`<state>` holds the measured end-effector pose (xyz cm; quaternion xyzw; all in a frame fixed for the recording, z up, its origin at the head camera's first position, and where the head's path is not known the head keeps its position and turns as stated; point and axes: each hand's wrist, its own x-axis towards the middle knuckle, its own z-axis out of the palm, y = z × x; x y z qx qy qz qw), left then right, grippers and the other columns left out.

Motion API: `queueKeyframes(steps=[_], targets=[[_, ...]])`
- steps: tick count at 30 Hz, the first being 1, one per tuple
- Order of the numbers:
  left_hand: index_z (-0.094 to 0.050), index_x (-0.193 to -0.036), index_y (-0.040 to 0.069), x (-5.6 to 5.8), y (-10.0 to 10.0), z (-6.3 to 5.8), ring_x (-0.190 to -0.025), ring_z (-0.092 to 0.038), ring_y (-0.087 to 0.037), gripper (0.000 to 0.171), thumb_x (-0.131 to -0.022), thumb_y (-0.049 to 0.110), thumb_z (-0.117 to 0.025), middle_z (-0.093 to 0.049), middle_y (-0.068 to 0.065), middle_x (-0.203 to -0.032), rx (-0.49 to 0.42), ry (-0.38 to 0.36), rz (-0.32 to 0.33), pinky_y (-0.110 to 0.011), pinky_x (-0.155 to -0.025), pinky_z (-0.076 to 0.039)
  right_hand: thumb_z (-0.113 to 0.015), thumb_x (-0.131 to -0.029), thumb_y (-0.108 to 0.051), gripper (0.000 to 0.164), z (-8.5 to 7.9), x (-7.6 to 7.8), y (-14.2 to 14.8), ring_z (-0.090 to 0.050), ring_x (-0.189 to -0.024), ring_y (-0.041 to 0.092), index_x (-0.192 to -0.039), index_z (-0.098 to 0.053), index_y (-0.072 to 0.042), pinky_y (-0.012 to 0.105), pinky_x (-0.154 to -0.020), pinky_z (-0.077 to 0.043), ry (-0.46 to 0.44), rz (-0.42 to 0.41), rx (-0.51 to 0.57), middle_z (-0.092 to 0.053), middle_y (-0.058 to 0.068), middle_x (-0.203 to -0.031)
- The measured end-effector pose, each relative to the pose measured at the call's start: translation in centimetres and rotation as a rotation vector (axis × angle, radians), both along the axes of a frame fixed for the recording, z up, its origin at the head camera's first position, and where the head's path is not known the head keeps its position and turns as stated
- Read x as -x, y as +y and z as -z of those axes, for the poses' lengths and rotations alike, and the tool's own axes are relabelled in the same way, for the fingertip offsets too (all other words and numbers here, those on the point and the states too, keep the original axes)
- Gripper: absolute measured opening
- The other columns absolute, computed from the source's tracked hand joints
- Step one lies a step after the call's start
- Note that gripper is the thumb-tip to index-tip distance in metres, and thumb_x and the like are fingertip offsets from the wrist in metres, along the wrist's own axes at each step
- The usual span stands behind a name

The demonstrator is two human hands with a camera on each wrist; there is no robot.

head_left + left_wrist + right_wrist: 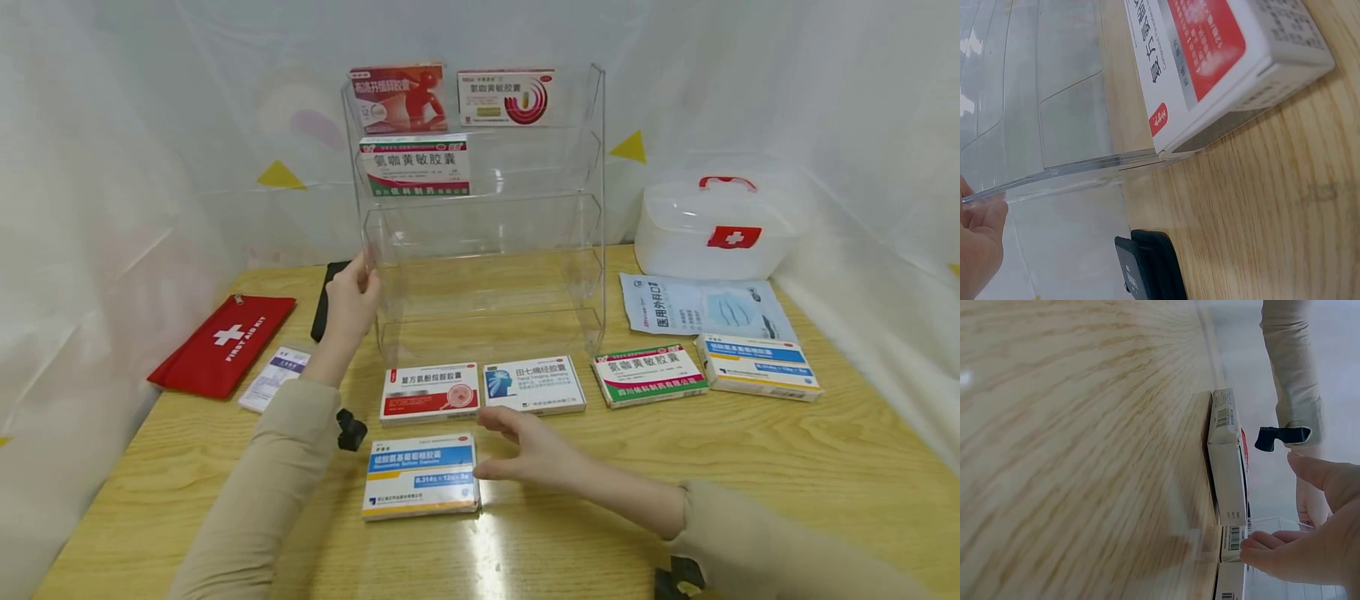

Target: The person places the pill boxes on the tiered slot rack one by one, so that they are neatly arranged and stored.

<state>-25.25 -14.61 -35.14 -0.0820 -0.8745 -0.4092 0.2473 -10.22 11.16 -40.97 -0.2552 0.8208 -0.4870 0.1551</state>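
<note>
My left hand (pixel 351 302) grips the left side edge of a clear acrylic display rack (pixel 480 202); in the left wrist view the fingers pinch its side panel (pixel 1066 170). My right hand (pixel 534 448) has its thumb and fingers spread at the right side of a blue-and-white capsule box (pixel 420 479). Whether it touches that box I cannot tell. Behind it, a red-and-white capsule box (pixel 429 392) and a white box with a blue head picture (pixel 534 384) lie before the rack. In the rack's upper tiers stand a red box (pixel 397 98) and two white capsule boxes (pixel 506 97).
A green-and-white box (pixel 649 375) and another blue-and-white box (pixel 759 367) lie at right, before a mask packet (pixel 705 307) and a white first-aid case (pixel 712 229). At left are a red first-aid pouch (pixel 228 346), a small white packet (pixel 276 379) and a black case (pixel 1150 265).
</note>
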Motion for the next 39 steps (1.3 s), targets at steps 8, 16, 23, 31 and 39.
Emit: queueKeyframes(steps=[8, 16, 23, 31, 39], targets=[[-0.046, -0.139, 0.008, 0.0, 0.0, 0.0, -0.073, -0.063, -0.031, 0.044, -0.095, 0.007, -0.046, -0.062, -0.024, -0.119, -0.008, -0.010, 0.012, -0.012, -0.047, -0.035, -0.079, -0.074, -0.027, 0.079, 0.4, -0.1, -1.2, -0.045, -0.127, 0.036, -0.137, -0.042, 0.005, 0.048, -0.107, -0.034, 0.041, -0.041, -0.099, -0.047, 0.020, -0.139], [-0.044, -0.140, 0.008, -0.1, 0.0, 0.0, -0.065, -0.058, -0.027, 0.045, -0.095, 0.008, -0.046, -0.061, -0.023, -0.120, -0.007, -0.014, 0.011, -0.016, -0.045, -0.035, -0.083, -0.067, -0.025, 0.087, 0.7, -0.1, -2.0, -0.042, -0.129, 0.035, -0.137, -0.041, 0.006, 0.049, -0.108, -0.031, 0.131, -0.058, -0.186, -0.046, 0.021, -0.139], [-0.046, -0.140, 0.009, 0.1, 0.0, 0.1, -0.071, -0.060, -0.027, 0.044, -0.095, 0.009, -0.046, -0.063, -0.024, -0.118, -0.007, -0.015, 0.008, -0.015, -0.048, -0.037, -0.085, -0.063, -0.021, 0.087, 0.7, -0.3, -2.3, -0.046, -0.123, 0.033, -0.135, -0.043, 0.005, 0.049, -0.105, -0.035, 0.229, -0.084, -0.244, -0.050, 0.019, -0.133], [-0.047, -0.139, 0.007, 0.1, 0.0, 0.0, -0.077, -0.064, -0.029, 0.044, -0.095, 0.008, -0.046, -0.062, -0.023, -0.119, -0.001, -0.005, 0.003, -0.015, -0.051, -0.038, -0.087, -0.059, -0.018, 0.088, 0.6, -0.4, -2.7, -0.043, -0.113, 0.025, -0.134, -0.045, 0.002, 0.045, -0.100, -0.039, 0.208, -0.064, -0.261, -0.048, 0.013, -0.123], [-0.045, -0.140, 0.006, -0.1, -0.1, -0.1, -0.080, -0.065, -0.032, 0.044, -0.095, 0.007, -0.047, -0.061, -0.025, -0.119, -0.008, -0.007, 0.013, -0.012, -0.049, -0.036, -0.086, -0.057, -0.021, 0.083, 0.8, -0.3, -2.8, -0.041, -0.118, 0.024, -0.128, -0.046, -0.005, 0.045, -0.103, -0.037, 0.225, -0.087, -0.305, -0.050, 0.008, -0.124]])
